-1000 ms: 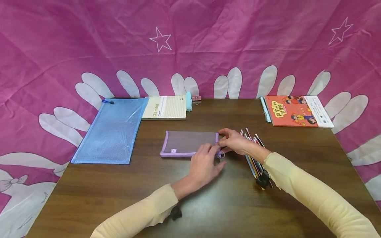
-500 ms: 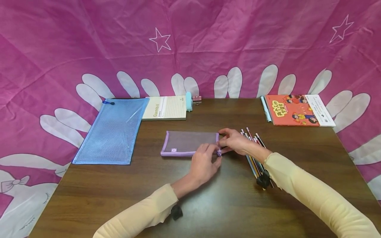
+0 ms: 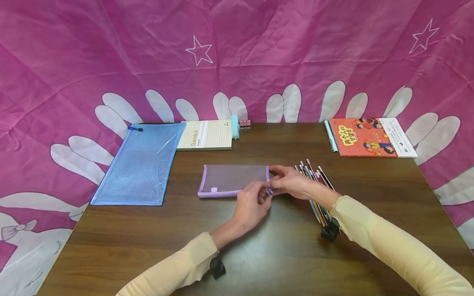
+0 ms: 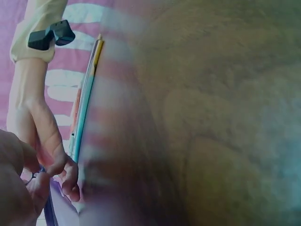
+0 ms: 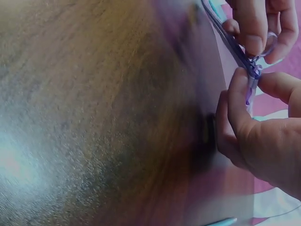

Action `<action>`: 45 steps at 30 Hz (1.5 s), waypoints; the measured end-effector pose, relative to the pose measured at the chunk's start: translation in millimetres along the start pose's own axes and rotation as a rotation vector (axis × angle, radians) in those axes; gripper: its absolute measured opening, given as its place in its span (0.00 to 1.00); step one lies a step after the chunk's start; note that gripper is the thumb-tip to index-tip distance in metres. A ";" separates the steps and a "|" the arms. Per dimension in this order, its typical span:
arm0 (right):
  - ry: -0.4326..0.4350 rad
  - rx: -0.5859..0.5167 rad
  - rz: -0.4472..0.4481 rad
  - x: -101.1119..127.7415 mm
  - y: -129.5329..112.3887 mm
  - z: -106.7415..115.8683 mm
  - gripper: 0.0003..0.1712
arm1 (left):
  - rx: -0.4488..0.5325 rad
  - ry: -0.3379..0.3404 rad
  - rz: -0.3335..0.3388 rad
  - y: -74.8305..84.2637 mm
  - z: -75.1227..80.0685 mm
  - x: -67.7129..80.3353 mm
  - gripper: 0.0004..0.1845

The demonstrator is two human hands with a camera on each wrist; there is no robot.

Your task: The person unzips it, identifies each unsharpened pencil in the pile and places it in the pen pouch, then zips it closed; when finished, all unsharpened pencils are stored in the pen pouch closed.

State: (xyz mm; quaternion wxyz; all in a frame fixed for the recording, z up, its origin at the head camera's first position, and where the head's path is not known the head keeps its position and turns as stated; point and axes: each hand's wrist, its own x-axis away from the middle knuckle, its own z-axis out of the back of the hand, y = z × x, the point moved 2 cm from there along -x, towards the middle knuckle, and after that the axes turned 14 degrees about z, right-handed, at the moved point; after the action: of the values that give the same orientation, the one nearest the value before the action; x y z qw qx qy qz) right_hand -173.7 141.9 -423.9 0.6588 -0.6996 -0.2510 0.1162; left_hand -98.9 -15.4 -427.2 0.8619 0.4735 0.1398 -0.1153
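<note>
1. Purple-edged mesh is what I am working on: a flat pencil pouch [image 3: 233, 180] lying on the dark wood worktop [image 3: 259, 255], near the middle and a little toward the far side.
2. My left hand [image 3: 251, 205] is at the pouch's near right corner. The fingers are curled, and thumb and forefinger pinch the small purple zipper pull [image 5: 254, 70] at that corner; the right wrist view shows the pull caught between my fingertips [image 5: 251, 33].
3. My right hand [image 3: 292, 181] comes in from the right and grips the pouch's right end beside the zipper, fingers bent around the purple edge. The two hands nearly touch at this corner.
4. The pouch lies flat with its long axis running left to right across the worktop. Its zipper end points right toward my hands, and the end with the small purple tag points left.
5. Just right of my right hand, a bundle of pencils [image 3: 314, 185] lies on the worktop, partly under my right forearm, with the ends fanned toward the far side.
6. A blue mesh zip folder [image 3: 138, 162] lies well to the left. A lined notepad [image 3: 205, 134] sits at the far edge, beside it.
7. A red picture book [image 3: 370, 137] lies at the far right corner, well apart from the pouch.
8. The left wrist view is mostly blur, showing my right wrist and the pencils only.
</note>
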 end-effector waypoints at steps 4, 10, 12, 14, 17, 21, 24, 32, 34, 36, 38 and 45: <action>-0.016 -0.021 0.020 2.5 0.9 -0.7 0.44 | -0.112 0.050 -0.015 -0.7 4.5 1.3 0.15; -0.037 -0.038 0.032 2.6 2.1 -1.5 0.44 | -0.258 0.062 -0.072 -5.8 11.0 2.5 0.13; -0.044 -0.030 0.028 2.4 2.6 -1.7 0.44 | -0.275 0.047 -0.089 -7.7 13.8 2.4 0.13; -0.044 -0.023 0.026 2.7 2.8 -1.4 0.45 | -0.280 0.031 -0.102 -9.6 17.5 2.1 0.12; -0.053 -0.010 0.036 3.6 2.3 0.2 0.45 | -0.280 0.002 -0.102 -13.8 25.2 1.9 0.12; -0.069 -0.007 0.055 4.5 1.9 3.7 0.46 | -0.284 -0.018 -0.075 -21.9 39.6 3.1 0.10; -0.078 -0.008 0.058 4.3 1.8 6.0 0.46 | -0.296 -0.019 -0.055 -29.4 52.5 4.4 0.10; -0.058 0.036 0.052 4.1 0.4 12.7 0.46 | -0.371 0.030 -0.050 -51.4 95.1 9.1 0.11; -0.062 0.044 0.049 4.1 0.0 14.0 0.46 | -0.391 0.048 -0.053 -56.4 104.2 10.8 0.12; -0.065 0.040 0.046 3.8 -0.3 14.0 0.46 | -0.401 0.058 -0.053 -60.0 111.3 12.5 0.13; -0.070 0.035 0.049 3.5 -0.8 13.2 0.47 | -0.399 0.056 -0.049 -62.2 116.0 13.7 0.13; -0.050 0.034 0.042 2.0 -1.0 10.3 0.47 | -0.397 0.007 -0.027 -62.1 118.1 13.2 0.13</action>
State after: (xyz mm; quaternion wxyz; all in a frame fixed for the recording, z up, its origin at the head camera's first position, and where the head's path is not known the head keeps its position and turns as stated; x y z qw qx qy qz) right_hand -177.2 151.8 -423.6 0.6616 -0.6903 -0.2504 0.1519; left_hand -91.6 -149.1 -420.0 0.9362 0.2930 0.1692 -0.0953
